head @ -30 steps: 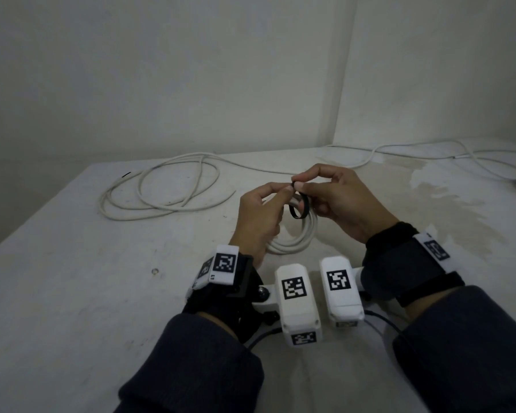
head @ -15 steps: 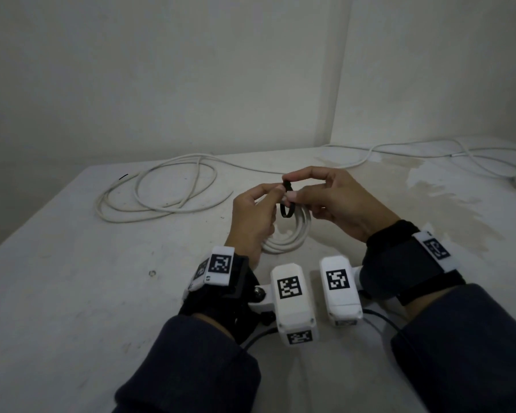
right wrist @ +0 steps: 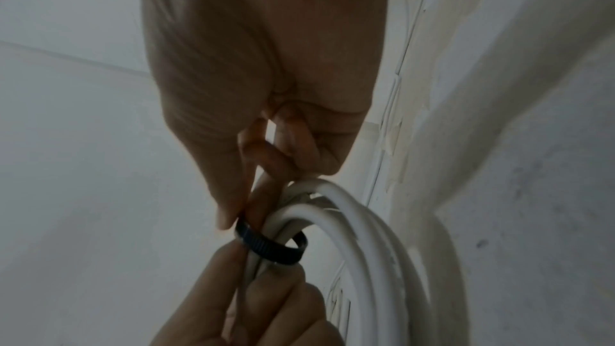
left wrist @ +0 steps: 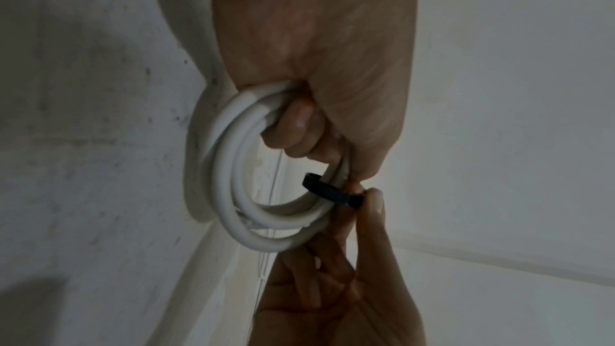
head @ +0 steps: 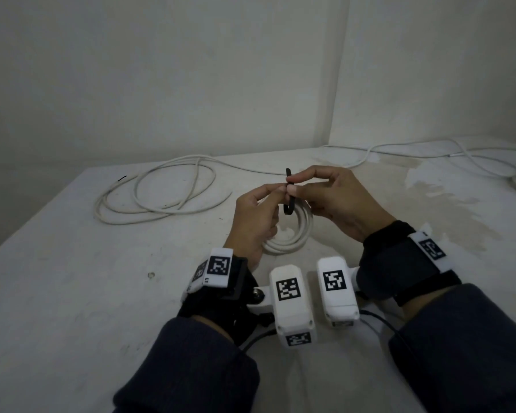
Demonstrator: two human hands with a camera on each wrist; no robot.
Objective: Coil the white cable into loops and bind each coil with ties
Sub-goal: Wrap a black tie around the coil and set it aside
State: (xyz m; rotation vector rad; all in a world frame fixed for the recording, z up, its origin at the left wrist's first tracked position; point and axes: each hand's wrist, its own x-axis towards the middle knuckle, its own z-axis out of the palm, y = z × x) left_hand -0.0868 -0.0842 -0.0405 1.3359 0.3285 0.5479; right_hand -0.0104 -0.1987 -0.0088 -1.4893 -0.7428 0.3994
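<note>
A pale, stained surface [head: 72, 293] set into the corner of a bare white room carries a loose run of white cable [head: 161, 189] that trails away toward the far right. Just above the near middle of the surface, a person in dark sleeves holds a small coil [head: 298, 234] of the same cable upright between both hands. The left hand [head: 253, 216] has its fingers curled through the coil, gripping the bundled loops, as the left wrist view shows. The right hand [head: 337, 201] pinches a black ribbed tie [head: 289, 198] between thumb and forefinger at the top of the coil; the tie loops around the gathered strands, one end standing up above the fingertips. In the right wrist view the tie [right wrist: 269, 246] wraps the strands just beside the left hand's fingertips. White camera units [head: 292, 299] with black-and-white markers sit strapped at both wrists.
</note>
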